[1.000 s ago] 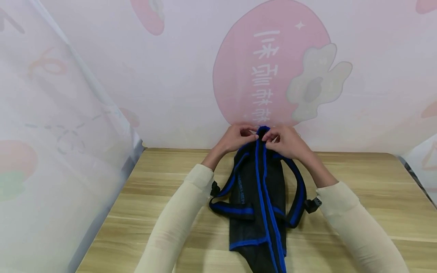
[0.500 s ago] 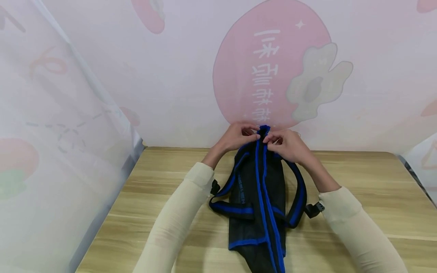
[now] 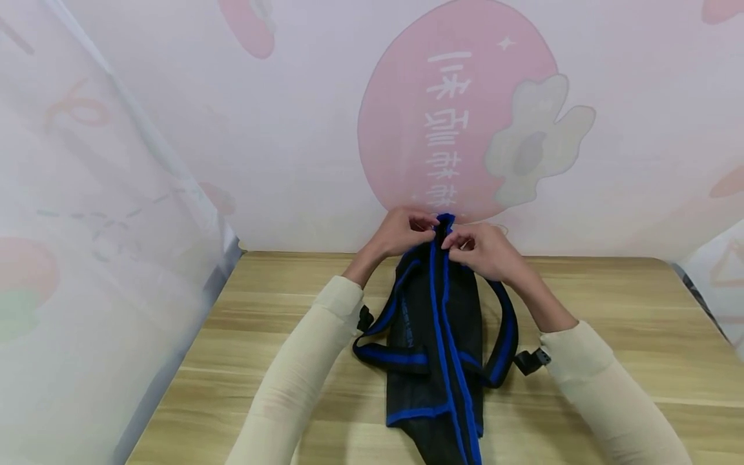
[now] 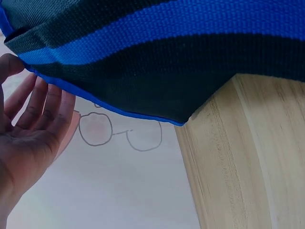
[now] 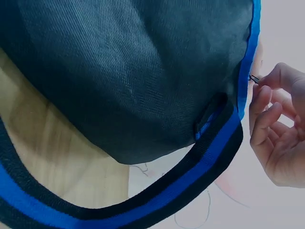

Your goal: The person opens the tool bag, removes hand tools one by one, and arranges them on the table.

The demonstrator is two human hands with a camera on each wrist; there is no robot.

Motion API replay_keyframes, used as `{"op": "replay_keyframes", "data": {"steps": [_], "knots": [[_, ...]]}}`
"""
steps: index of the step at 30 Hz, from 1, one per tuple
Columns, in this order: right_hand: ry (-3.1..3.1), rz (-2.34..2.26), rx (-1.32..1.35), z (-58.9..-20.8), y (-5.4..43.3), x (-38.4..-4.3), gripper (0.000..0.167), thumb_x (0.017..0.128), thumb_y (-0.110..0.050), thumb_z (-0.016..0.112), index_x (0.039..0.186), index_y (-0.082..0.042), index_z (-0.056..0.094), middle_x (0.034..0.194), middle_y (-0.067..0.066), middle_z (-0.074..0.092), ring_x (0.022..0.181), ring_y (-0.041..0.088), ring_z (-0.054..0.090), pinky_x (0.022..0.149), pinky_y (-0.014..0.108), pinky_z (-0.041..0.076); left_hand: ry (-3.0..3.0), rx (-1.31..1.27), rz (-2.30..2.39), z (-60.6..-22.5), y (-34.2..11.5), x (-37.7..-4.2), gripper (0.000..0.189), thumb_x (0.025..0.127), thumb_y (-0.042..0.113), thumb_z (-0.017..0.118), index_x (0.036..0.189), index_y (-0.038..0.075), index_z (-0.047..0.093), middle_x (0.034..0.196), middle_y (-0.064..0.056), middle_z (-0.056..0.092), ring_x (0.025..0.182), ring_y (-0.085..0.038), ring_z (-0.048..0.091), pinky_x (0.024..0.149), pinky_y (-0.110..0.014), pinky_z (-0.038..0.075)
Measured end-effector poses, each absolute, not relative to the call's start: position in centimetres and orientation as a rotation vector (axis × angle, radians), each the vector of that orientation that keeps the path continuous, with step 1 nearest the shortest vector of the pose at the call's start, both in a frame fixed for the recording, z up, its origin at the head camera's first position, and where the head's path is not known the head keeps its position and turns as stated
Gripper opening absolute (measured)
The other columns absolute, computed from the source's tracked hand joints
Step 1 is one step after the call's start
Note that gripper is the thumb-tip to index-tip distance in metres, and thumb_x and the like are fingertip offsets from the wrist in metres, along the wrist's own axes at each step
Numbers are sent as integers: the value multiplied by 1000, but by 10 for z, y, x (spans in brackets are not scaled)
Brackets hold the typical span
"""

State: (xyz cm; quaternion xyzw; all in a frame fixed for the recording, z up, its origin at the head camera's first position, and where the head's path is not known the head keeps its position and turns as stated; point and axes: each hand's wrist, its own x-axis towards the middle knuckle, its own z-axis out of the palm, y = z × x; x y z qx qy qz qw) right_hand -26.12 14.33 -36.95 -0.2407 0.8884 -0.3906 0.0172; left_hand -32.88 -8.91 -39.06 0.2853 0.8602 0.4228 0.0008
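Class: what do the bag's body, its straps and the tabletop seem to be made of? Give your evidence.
Bag's body: probably synthetic cloth, slightly shiny; fine weave lines show.
Straps: woven webbing, matt; ribbed texture shows, fibre uncertain.
Tabletop: wood or wood-look laminate, apparently smooth; streaked grain shows.

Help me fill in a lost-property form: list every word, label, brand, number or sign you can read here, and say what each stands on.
Blue-trimmed black zippered bag: blue lettering along one panel, too small and blurred to quote.
Printed backdrop: a column of white characters on a pink oval, too stylised to quote reliably.
I can make out no other lettering or numbers.
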Motion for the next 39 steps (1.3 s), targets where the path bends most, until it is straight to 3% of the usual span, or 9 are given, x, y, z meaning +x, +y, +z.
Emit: {"op": "replay_keyframes", "data": {"steps": [10,20,39], "knots": [[2619,-1237,-881,-375,150,-233,16,99,-6,68,106,-12,81,92,2,76,78,16,63,73,26,53,2706,890,1359,-389,-96,-330,30,97,15,72,123,5,81,122,-12,78,105,-24,74,94,-34,61],[2473,-1247,-959,-380,159,-186,13,100,-8,70,103,-16,80,92,2,75,80,11,63,72,25,53,2694,874,1378,-391,-100,-331,32,97,16,70,126,7,80,122,-11,78,107,-24,74,97,-36,60],[2310,-1398,-1066,-388,170,-95,25,93,0,72,102,-22,78,94,-6,75,78,0,61,63,22,54,2690,855,1383,-393,-105,-331,32,100,18,70,129,9,79,123,-11,77,107,-24,73,97,-38,60]]}}
